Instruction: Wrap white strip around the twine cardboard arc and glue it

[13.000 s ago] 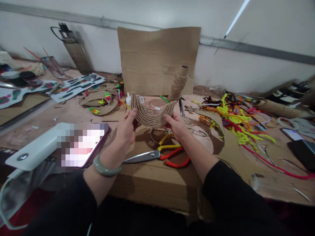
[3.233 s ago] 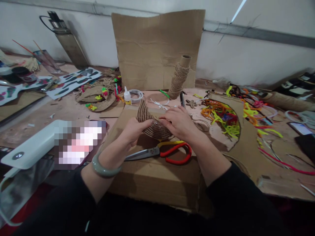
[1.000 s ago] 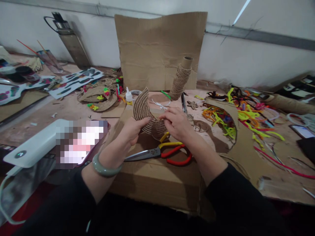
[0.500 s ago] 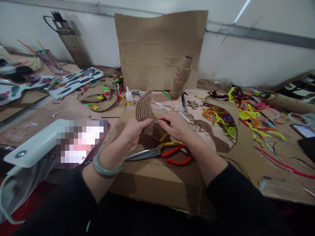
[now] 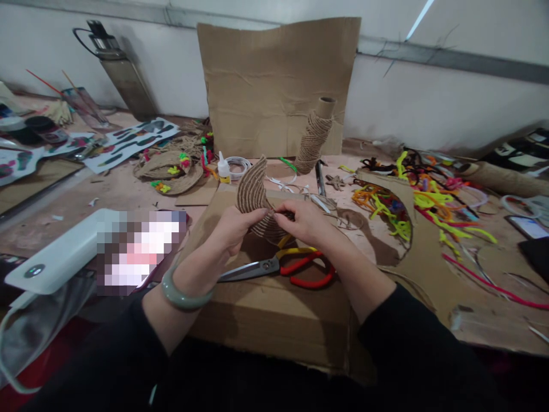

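A curved, pointed piece covered in rows of brown twine (image 5: 251, 189) is held upright above a cardboard box (image 5: 274, 312). My left hand (image 5: 234, 229) grips its lower left side, thumb pressed on the front. At its right edge, my right hand (image 5: 300, 220) is closed in a pinch, its fingertips close to my left thumb; it seems to hold the twine there. Scissors with red and yellow handles (image 5: 306, 269) lie on the box beneath my hands. A cardboard tube wound with twine (image 5: 315, 137) stands tilted behind, with a strand leading off it.
Upright cardboard (image 5: 274, 86) stands at the back. A glue bottle (image 5: 223, 166) and a woven twine hat (image 5: 171, 169) lie left of centre. Colourful pipe cleaners (image 5: 433, 200) spread over the right. A white device (image 5: 64, 249) and a blurred phone (image 5: 143, 252) are at the left.
The view has shifted very slightly. My right hand has moved a little against the twine piece; both hands keep nearly the same hold.
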Demonstrator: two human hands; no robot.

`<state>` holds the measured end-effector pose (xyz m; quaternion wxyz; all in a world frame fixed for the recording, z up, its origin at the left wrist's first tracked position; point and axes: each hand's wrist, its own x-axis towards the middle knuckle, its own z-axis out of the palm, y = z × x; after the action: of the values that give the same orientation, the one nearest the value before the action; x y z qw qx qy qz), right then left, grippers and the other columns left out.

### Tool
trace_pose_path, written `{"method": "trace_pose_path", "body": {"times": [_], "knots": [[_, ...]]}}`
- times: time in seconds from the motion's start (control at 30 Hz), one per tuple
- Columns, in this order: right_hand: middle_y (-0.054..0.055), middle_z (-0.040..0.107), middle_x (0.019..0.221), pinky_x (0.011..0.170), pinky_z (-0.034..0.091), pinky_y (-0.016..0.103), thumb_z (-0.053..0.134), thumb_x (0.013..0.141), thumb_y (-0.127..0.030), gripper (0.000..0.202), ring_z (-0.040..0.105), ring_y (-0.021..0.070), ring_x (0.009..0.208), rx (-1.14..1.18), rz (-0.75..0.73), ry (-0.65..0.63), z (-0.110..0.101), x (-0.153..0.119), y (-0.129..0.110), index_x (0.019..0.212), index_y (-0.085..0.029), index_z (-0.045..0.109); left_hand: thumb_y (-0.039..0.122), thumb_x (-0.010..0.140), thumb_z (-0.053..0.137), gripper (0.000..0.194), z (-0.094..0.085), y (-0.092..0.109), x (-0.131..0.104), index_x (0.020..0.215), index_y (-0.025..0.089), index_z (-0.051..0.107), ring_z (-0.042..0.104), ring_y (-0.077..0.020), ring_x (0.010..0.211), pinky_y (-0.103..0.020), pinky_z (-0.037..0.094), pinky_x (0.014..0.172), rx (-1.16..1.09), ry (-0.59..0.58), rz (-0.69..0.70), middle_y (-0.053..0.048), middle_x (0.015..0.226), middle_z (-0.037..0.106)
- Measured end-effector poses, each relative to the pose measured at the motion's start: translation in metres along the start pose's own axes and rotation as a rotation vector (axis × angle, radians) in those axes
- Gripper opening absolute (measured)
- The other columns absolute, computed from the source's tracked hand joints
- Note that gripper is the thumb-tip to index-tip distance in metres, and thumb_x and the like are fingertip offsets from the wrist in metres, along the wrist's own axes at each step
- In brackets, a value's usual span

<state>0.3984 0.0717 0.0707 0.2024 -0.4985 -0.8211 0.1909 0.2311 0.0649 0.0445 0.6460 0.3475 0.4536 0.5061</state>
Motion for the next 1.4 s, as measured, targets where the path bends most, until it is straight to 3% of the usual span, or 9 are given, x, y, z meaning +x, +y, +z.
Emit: {"method": "trace_pose_path", "body": {"times": [0.3, 0.43, 0.77, 0.87, 1.0, 1.4], "knots": [[0.005, 0.067, 0.075, 0.062, 0.035, 0.026, 0.042, 0.091, -0.031, 0.032, 0.054, 0.0145, 0.067, 0.049, 0.022, -0.034, -0.007, 0.001, 0.001, 0.078, -0.015, 0.066, 0.02, 0.057, 0.081, 0.031, 0.001, 0.002, -0.002, 0.086, 0.012, 0.073, 0.067, -0.0177, 0.071, -0.029, 0.054, 0.069, 0.001, -0.025, 0.035, -0.007, 0.085, 0.075], [0.004, 0.069, 0.078, 0.064, 0.037, 0.026, 0.047, 0.087, -0.029, 0.025, 0.056, 0.0149, 0.07, 0.144, 0.035, -0.026, -0.005, 0.0, 0.003, 0.086, -0.016, 0.069, 0.02, 0.056, 0.081, 0.031, 0.002, 0.003, -0.003, 0.085, 0.012, 0.073, 0.067, -0.0187, 0.071, -0.03, 0.054, 0.069, -0.017, -0.012, 0.018, -0.007, 0.085, 0.074], [0.003, 0.065, 0.075, 0.066, 0.04, 0.027, 0.05, 0.083, -0.028, 0.021, 0.053, 0.0147, 0.069, 0.271, 0.105, 0.133, 0.011, 0.004, 0.0, 0.083, -0.016, 0.067, 0.022, 0.055, 0.083, 0.03, 0.007, 0.002, -0.005, 0.081, 0.012, 0.072, 0.067, -0.0194, 0.07, -0.034, 0.053, 0.073, -0.07, 0.015, 0.004, -0.007, 0.082, 0.073], [0.003, 0.061, 0.071, 0.065, 0.039, 0.028, 0.046, 0.087, -0.032, 0.027, 0.052, 0.0148, 0.068, 0.283, 0.075, 0.095, 0.011, 0.004, 0.0, 0.076, -0.016, 0.064, 0.021, 0.054, 0.084, 0.032, 0.007, 0.002, -0.004, 0.082, 0.012, 0.072, 0.067, -0.0193, 0.071, -0.034, 0.053, 0.074, -0.066, 0.049, 0.019, -0.007, 0.081, 0.074], [0.002, 0.058, 0.068, 0.063, 0.039, 0.028, 0.041, 0.091, -0.037, 0.034, 0.05, 0.015, 0.067, 0.3, 0.088, 0.101, 0.004, 0.004, 0.007, 0.072, -0.017, 0.061, 0.021, 0.057, 0.082, 0.036, 0.005, 0.003, -0.004, 0.092, 0.014, 0.073, 0.069, -0.0212, 0.08, -0.034, 0.055, 0.077, -0.06, -0.042, 0.072, -0.007, 0.089, 0.075], [0.0, 0.055, 0.064, 0.056, 0.034, 0.024, 0.05, 0.079, -0.032, 0.021, 0.046, 0.0112, 0.061, 0.374, 0.109, -0.016, -0.001, 0.002, 0.006, 0.07, -0.017, 0.061, 0.019, 0.059, 0.08, 0.031, 0.001, 0.002, -0.002, 0.089, 0.013, 0.073, 0.068, -0.0186, 0.071, -0.032, 0.054, 0.07, -0.032, -0.068, 0.056, -0.007, 0.087, 0.074]]}}
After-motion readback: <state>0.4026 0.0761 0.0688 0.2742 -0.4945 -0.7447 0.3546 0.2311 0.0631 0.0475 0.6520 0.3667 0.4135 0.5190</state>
